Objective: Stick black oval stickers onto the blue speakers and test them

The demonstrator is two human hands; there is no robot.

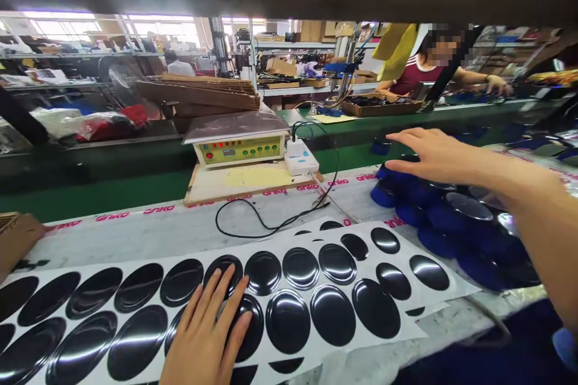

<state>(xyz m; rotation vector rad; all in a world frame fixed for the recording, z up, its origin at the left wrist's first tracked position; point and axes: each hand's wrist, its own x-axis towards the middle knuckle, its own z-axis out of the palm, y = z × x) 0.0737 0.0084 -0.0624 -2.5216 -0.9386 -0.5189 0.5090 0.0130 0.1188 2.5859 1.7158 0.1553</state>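
Many black discs: on white sheets near you; your left hand lies on them, fingers spread, gripping nothing.
Blue pieces: heaped right; your right hand is over them, fingers extended, released.
Control box: far, beyond the sheets.

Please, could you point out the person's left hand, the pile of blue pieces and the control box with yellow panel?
Left hand [202, 329]: head view, back of the hand.
Pile of blue pieces [445, 220]: head view, blue side of a middle piece.
Control box [239, 154]: head view, yellow front panel.
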